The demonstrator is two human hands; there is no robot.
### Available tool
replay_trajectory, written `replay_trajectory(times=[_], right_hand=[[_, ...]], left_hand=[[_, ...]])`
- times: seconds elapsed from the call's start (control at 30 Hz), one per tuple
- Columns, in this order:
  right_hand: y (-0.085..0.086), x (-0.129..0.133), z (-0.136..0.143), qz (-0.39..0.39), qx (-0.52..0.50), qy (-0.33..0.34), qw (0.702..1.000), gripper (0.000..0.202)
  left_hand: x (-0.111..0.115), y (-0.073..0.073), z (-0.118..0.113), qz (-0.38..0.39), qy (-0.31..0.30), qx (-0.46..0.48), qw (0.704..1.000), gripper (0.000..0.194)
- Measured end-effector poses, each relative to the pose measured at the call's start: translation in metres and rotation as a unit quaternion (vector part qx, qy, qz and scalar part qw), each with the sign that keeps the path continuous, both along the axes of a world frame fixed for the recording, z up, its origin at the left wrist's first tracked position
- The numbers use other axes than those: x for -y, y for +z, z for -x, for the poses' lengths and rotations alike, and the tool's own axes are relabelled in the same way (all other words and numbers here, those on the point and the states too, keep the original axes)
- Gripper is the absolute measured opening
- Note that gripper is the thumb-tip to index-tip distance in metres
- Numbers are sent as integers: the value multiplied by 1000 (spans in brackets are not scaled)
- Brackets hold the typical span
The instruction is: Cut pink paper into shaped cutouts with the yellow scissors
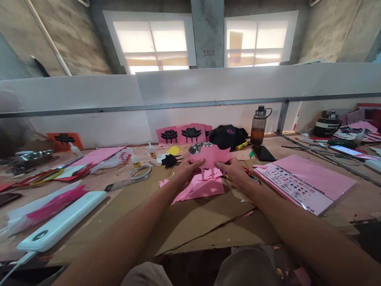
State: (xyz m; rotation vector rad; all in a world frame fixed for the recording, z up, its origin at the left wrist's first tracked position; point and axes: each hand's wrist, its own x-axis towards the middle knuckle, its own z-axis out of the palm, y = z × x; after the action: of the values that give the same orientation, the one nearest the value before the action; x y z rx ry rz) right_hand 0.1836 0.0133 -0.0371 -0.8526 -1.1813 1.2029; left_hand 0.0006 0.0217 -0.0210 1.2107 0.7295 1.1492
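Observation:
A pink paper cutout, shaped like a roof on narrow legs, is held up between my hands. My left hand pinches its left side, thumb on the near face. On the opposite side my right hand grips the cutout with thumb and fingers. Beneath it, pink paper sheets lie on brown cardboard. Just behind the cutout stands a shiny metal bowl, partly hidden. Black cut pieces and a yellow cutout lie to the left of it.
Pink cards with black pavilion shapes lean on the back wall. A bottle of brown liquid and a phone are at right, near a pack of pink paper. Left are a white device, a tape roll and glue bottles.

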Motion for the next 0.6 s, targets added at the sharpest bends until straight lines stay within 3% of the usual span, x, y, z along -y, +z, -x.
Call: replay_trajectory(times=[0.2, 0.37, 0.6], right_hand=[[-2, -6, -3, 5, -82, 43, 996, 38], [-4, -8, -5, 13, -44, -5, 999, 36], [0, -3, -3, 9, -32, -21, 999, 40]], left_hand=[[2, 4, 0, 2, 11, 24, 1000, 29], [2, 6, 0, 12, 36, 40, 998, 28], [-3, 3, 3, 42, 39, 63, 996, 31]])
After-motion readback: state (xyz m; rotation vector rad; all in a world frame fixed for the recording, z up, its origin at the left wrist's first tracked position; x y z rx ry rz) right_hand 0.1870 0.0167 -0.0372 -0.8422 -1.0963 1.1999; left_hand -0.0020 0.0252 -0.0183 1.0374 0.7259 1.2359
